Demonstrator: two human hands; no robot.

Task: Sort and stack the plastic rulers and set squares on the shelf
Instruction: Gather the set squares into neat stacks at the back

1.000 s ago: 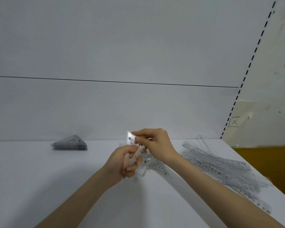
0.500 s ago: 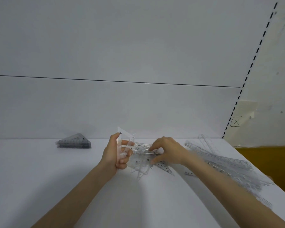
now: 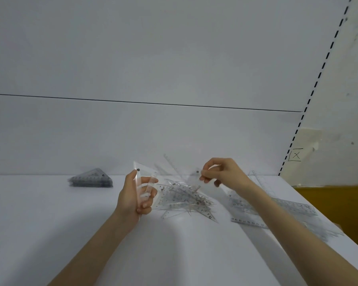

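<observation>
Two or maybe three set squares [image 3: 142,183] stand on edge in my left hand [image 3: 130,200], fingers curled round them, just above the shelf [image 3: 50,223]. My right hand [image 3: 223,175] pinches one more square [image 3: 194,179] by its corner between thumb and fingertips, raised over the loose pile [image 3: 186,200] that lies between the hands.

Step, as I judge it: gathering set squares into a hand bundle, mid-sort. The next move calls for bringing the pinched square across to the left hand and matching corners and edges. Later the bundle goes to the neat stack [image 3: 91,180] far left by the back panel. The rulers [image 3: 277,205] on the right look unsorted.

Hard to read: all the plastic is clear, so the count in my left hand is a guess. The pinched square is blurred and its shape is uncertain. The pile overlaps too much to count. My right forearm covers part of the rulers.
</observation>
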